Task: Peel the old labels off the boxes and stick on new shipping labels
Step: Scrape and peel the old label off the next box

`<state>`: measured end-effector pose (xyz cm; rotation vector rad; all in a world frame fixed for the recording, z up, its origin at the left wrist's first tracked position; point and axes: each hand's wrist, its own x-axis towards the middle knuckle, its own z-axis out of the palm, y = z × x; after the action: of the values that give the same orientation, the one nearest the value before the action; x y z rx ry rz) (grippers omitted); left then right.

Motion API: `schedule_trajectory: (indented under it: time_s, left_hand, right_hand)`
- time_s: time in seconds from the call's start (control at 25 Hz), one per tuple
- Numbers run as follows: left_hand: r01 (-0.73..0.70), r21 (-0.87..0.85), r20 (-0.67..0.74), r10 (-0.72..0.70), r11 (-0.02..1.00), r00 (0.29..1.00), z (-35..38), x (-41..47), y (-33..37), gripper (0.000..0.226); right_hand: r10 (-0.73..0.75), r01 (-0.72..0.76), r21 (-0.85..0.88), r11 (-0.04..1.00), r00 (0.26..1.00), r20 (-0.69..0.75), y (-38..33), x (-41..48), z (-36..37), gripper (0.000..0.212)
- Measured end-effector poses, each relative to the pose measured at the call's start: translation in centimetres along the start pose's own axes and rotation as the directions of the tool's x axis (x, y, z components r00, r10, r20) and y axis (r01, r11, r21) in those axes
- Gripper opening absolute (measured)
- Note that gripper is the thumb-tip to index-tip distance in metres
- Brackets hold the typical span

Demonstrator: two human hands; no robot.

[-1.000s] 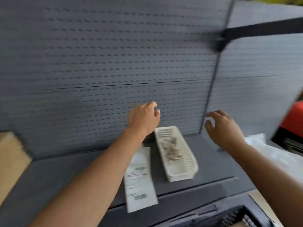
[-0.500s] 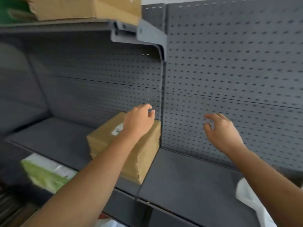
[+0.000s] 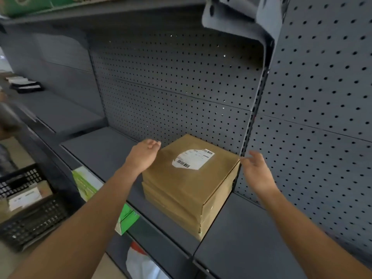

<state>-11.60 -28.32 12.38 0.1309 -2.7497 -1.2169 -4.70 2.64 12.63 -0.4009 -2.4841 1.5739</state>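
A brown cardboard box (image 3: 187,184) tops a small stack of similar flat boxes on a dark grey metal shelf (image 3: 96,146). The stack stands at the right end of its bay, close to the grey perforated back panel (image 3: 181,87). On the top face, toward the far side, sits a white paper shipping label (image 3: 192,159) with barcodes; its left edge is torn and ragged.

The left hand (image 3: 142,156) is at the box's far left top edge, fingers together and loosely curved, gripping nothing; whether it touches the cardboard cannot be told. The right hand (image 3: 256,172) hovers just beside the box's right far corner, fingers loosely spread and holding nothing.

Under the shelf, to the left, a green and white carton (image 3: 86,184) juts out, and a white plastic bag (image 3: 141,264) lies lower down. A black plastic lattice crate (image 3: 30,218) stands at the near left.
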Motion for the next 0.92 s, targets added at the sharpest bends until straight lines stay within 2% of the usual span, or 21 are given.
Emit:
schedule_trajectory:
  time_s: [0.12,0.24,0.28,0.36,0.44,0.68,0.8,0.92]
  left_hand:
    - [0.150,-0.152,0.158,-0.126,0.977,0.979,0.4,0.7,-2.1,0.052]
    - [0.261,-0.250,0.310,-0.178,0.932,0.934,0.1,1.5,-3.2,0.042]
    - [0.271,-0.283,0.350,-0.164,0.920,0.922,0.1,1.8,-3.7,0.032]
    - [0.298,-0.347,0.401,-0.147,0.889,0.904,0.2,2.1,-4.5,0.019]
    - [0.333,-0.381,0.418,-0.160,0.863,0.894,0.5,2.3,-5.6,0.022]
    - [0.254,-0.337,0.395,-0.108,0.907,0.912,0.4,0.9,-4.8,0.025]
    - [0.205,-0.311,0.363,-0.084,0.928,0.928,0.8,0.0,-3.8,0.024]
    - [0.137,-0.268,0.341,-0.039,0.954,0.939,1.7,-0.5,-2.8,0.033]
  right_hand:
    - [0.194,-0.199,0.112,0.973,0.979,0.056,1.4,-0.4,1.9,0.057]
    - [0.300,-0.315,0.180,0.932,0.948,0.106,2.6,-1.1,4.1,0.061]
    - [0.301,-0.320,0.207,0.924,0.946,0.120,2.9,-1.3,4.8,0.057]
    - [0.285,-0.313,0.250,0.916,0.948,0.142,2.9,-1.8,6.2,0.032]
    - [0.280,-0.310,0.297,0.903,0.950,0.138,2.5,-2.1,7.2,0.020]
    - [0.304,-0.309,0.402,0.862,0.949,0.077,1.5,-2.5,7.3,0.021]
    - [0.300,-0.280,0.403,0.871,0.954,0.014,1.3,-3.0,6.3,0.020]
    - [0.300,-0.255,0.408,0.877,0.953,-0.049,1.0,-3.9,4.7,0.024]
